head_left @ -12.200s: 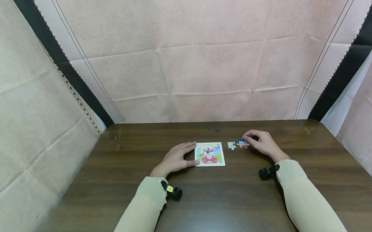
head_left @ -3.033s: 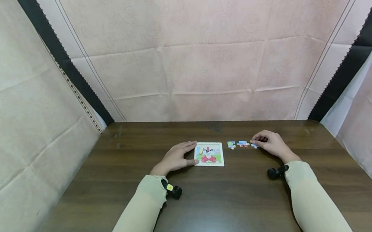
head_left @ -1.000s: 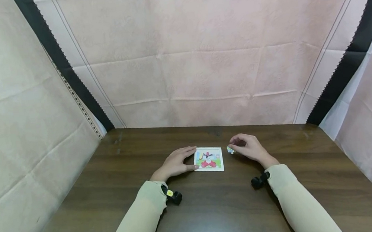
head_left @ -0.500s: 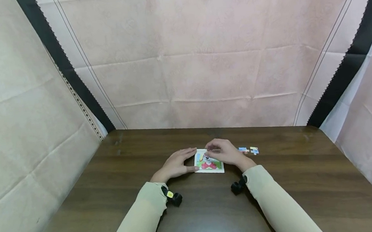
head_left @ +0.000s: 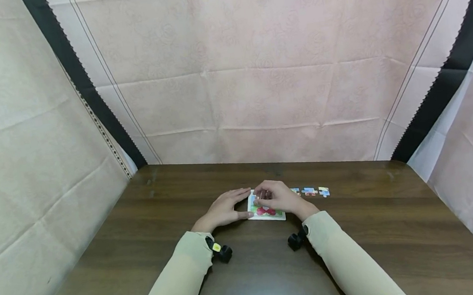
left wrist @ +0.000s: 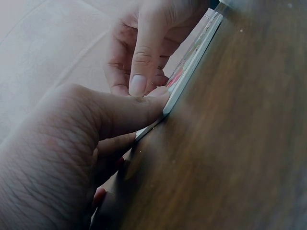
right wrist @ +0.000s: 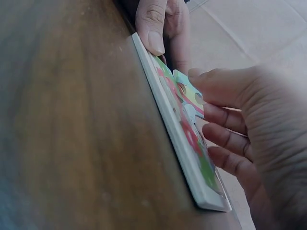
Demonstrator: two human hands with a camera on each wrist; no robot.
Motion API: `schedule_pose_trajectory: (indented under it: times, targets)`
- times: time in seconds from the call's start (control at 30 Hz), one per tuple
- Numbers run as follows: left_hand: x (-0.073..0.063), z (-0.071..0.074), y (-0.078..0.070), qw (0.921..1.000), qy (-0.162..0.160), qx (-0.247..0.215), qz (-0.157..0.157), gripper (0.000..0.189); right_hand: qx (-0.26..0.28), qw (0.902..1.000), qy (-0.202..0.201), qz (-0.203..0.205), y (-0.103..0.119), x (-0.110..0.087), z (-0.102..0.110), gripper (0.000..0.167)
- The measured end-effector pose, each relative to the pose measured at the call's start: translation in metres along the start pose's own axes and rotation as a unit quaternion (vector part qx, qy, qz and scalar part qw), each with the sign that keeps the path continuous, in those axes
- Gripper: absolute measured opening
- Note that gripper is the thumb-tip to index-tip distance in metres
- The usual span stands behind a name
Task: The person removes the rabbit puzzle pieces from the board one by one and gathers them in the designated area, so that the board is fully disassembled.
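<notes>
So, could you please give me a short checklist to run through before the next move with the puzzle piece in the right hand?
1. Frame steadied: ok; the left hand has thumb and fingers at the left edge of the white frame.
2. Piece gripped: ok; the right hand pinches the puzzle piece.
3. Piece fully free of the board: cannot tell; it tilts up over the picture, but its lower edge is unclear.
4. Picture unobstructed from above: not ok; the right hand covers part of it.
5. Loose pieces kept apart: ok; three loose pieces lie in a row on the table, right of the frame.
</notes>
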State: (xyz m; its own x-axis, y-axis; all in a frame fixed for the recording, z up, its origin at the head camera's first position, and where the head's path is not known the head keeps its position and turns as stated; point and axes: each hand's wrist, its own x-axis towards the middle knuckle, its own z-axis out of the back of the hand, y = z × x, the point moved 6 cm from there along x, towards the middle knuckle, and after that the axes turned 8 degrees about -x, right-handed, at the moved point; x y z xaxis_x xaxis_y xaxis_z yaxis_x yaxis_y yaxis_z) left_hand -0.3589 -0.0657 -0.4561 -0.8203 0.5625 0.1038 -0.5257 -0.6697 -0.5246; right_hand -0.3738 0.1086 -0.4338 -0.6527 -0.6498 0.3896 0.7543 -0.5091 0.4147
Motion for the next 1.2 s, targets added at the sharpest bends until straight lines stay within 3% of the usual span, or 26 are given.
schedule_pose_trajectory:
  times: [0.13, 0.57, 1.2]
  targets:
    - [-0.0002, -0.0006, 0.0005, 1.0000, 0.000, -0.003, -0.004, 0.078, -0.015, 0.9996, 0.010, -0.023, -0.0010, -0.0003, -0.0007, 0.025]
    - [0.0015, -0.0011, 0.0010, 1.0000, -0.001, 0.003, -0.005, 0.078, -0.034, 0.9992, 0.019, -0.012, 0.0016, 0.0014, -0.0013, 0.025]
    - [0.0003, -0.0011, 0.0013, 1.0000, -0.002, 0.000, -0.003, 0.076, -0.029, 0.9979, 0.045, -0.037, 0.0005, 0.0008, -0.0023, 0.019]
